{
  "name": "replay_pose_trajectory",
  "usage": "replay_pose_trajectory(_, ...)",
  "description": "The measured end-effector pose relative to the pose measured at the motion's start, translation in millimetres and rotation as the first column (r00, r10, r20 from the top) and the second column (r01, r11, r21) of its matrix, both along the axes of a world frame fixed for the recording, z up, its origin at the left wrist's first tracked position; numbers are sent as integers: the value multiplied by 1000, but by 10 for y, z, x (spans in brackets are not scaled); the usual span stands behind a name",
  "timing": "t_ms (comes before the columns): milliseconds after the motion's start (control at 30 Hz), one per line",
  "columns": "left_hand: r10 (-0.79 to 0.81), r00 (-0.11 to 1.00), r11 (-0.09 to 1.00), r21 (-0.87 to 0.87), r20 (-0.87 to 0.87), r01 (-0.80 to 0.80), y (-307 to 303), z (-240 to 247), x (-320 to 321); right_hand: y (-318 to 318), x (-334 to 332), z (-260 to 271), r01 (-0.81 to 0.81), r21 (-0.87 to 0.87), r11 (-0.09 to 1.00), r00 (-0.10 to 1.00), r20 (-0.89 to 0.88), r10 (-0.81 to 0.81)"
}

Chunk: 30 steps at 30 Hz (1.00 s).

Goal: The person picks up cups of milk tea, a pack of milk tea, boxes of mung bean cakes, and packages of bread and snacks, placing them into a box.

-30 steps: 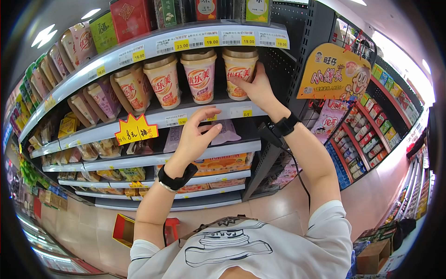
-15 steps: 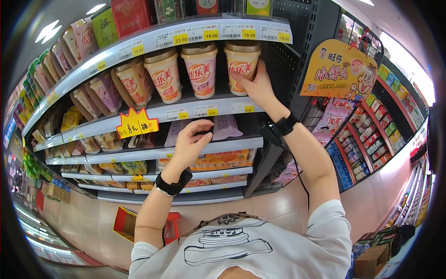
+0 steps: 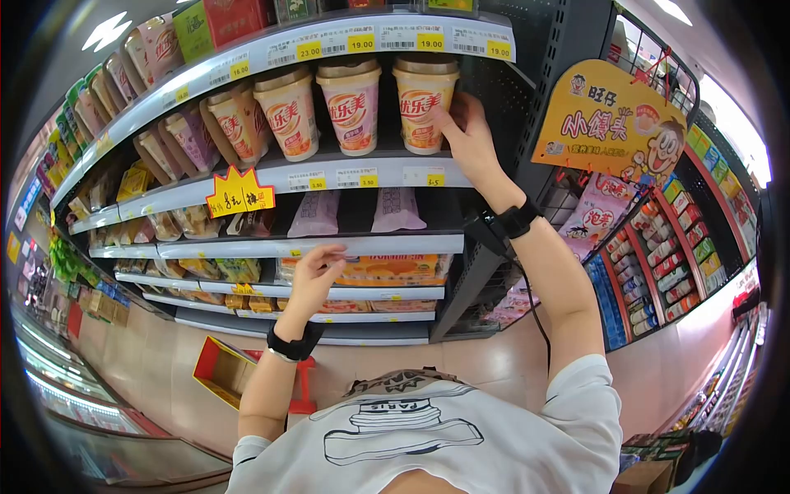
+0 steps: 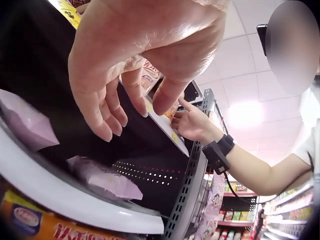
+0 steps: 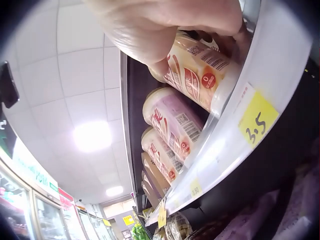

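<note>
Four lidded paper cups line the shelf's front; the rightmost orange-and-cream cup (image 3: 421, 97) (image 5: 192, 70) stands upright. At its right side, my right hand (image 3: 476, 146) (image 5: 170, 22) has the thumb on the cup's front and the fingers round its far side, partly hidden. To its left are a pink-purple cup (image 3: 349, 111) (image 5: 175, 117) and an orange one (image 3: 286, 115). My left hand (image 3: 313, 278) (image 4: 142, 55) hangs in front of a lower shelf, fingers loosely bent and holding nothing, below a purple-wrapped pack (image 3: 316, 214).
A price rail (image 3: 362, 179) runs below the cups, with another shelf rail (image 3: 329, 39) above them. On the right are a dark shelf post (image 3: 547, 107) and a yellow hanging sign (image 3: 613, 119). An open red-and-yellow box (image 3: 224, 370) and a red stool (image 3: 303, 383) stand on the floor.
My left hand has moved down and left, away from the cup shelf's rail. My right hand remains at the rightmost cup. The shelves appear higher in the head view.
</note>
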<state>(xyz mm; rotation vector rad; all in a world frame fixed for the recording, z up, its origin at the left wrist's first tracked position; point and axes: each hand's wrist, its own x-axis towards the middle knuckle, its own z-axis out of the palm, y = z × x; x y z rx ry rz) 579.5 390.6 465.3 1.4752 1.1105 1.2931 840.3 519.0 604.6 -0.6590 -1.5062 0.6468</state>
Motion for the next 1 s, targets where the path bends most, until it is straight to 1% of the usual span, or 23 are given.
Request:
replay_pose_trajectory(33, 36, 999, 998, -57, 2, -36, -58, -96, -29, -7, 19, -11, -11, -1, 1000, 1000, 1, 11)
replay_pose_trajectory(67, 60, 997, 996, -67, 54, -56, -130, -196, -46, -30, 36, -28, 11, 13, 1000, 1000, -22, -11)
replay_pose_trajectory(100, 72, 996, 995, -68, 55, -68, -208, -302, -77, -55, 53, -47, 32, 27, 999, 999, -44, -30)
replay_pose_trajectory(133, 120, 993, 988, -102, 21, -117, -294, -413, -119, -85, 71, -77, 19, 26, 999, 999, -43, -18)
replay_pose_trajectory(167, 166, 986, 977, -135, -14, -167, -384, -532, -164, -128, 93, -118, 46, 85, 995, 998, -43, -43)
replay_pose_trajectory(200, 181, 983, 974, -136, -11, -181, -479, -677, -215, -181, 113, -161, 70, 145, 987, 997, -43, -65)
replay_pose_trajectory(233, 225, 974, 957, -188, -2, -221, -585, -832, -270, -264, 127, -200, 48, 147, 988, 998, -38, -43)
replay_pose_trajectory(267, 274, 962, 935, -238, 8, -264, -707, -947, -302, -374, 136, -245, 70, 228, 971, 998, -8, -70)
replay_pose_trajectory(300, 305, 952, 926, -237, 14, -293, -849, -1059, -334, -476, 140, -310, 83, 308, 948, 996, 17, -93)
replay_pose_trajectory(367, 418, 906, 837, -360, -66, -412, -1126, -1206, -374, -620, 177, -519, 79, 426, 901, 982, 124, -145)
replay_pose_trajectory(433, 490, 871, 792, -397, -40, -463, -1396, -1314, -389, -829, 191, -751, 5, 414, 910, 963, 243, -116)
replay_pose_trajectory(500, 553, 833, 748, -435, -11, -502, -1605, -1363, -408, -989, 172, -938, -138, 301, 944, 942, 334, 31)
replay_pose_trajectory(567, 612, 791, 702, -464, 3, -541, -1802, -1371, -443, -1103, 125, -1289, -157, 202, 967, 937, 339, 82)
replay_pose_trajectory(633, 640, 768, 693, -446, 21, -566, -1961, -1377, -504, -1217, 49, -1710, -186, 5, 982, 950, 254, 179)
replay_pose_trajectory(667, 645, 764, 676, -464, -3, -572, -2039, -1382, -549, -1300, 9, -1823, -183, -68, 981, 946, 257, 195)
replay_pose_trajectory(700, 649, 760, 658, -483, -25, -578, -2119, -1393, -593, -1368, -37, -1961, -177, -99, 979, 950, 242, 196)
replay_pose_trajectory(767, 678, 735, 636, -489, -14, -597, -2275, -1414, -701, -1538, -138, -2092, -165, -221, 961, 944, 247, 218)
replay_pose_trajectory(833, 703, 711, 614, -494, -10, -615, -2438, -1411, -820, -1649, -266, -2234, -179, -251, 951, 935, 257, 243)
replay_pose_trajectory(900, 760, 646, 587, -499, 69, -638, -2630, -1367, -946, -1718, -472, -2341, -188, -289, 939, 930, 255, 265)
replay_pose_trajectory(933, 772, 633, 572, -504, 61, -648, -2757, -1376, -1054, -1763, -600, -2356, -173, -295, 940, 931, 262, 254)
replay_pose_trajectory(967, 775, 631, 576, -461, 44, -675, -2885, -1405, -1165, -1829, -734, -2369, -157, -301, 941, 932, 271, 242)
replay_pose_trajectory(1000, 777, 629, 580, -420, 28, -698, -3023, -1431, -1263, -1887, -879, -2377, -179, -293, 939, 929, 265, 259)
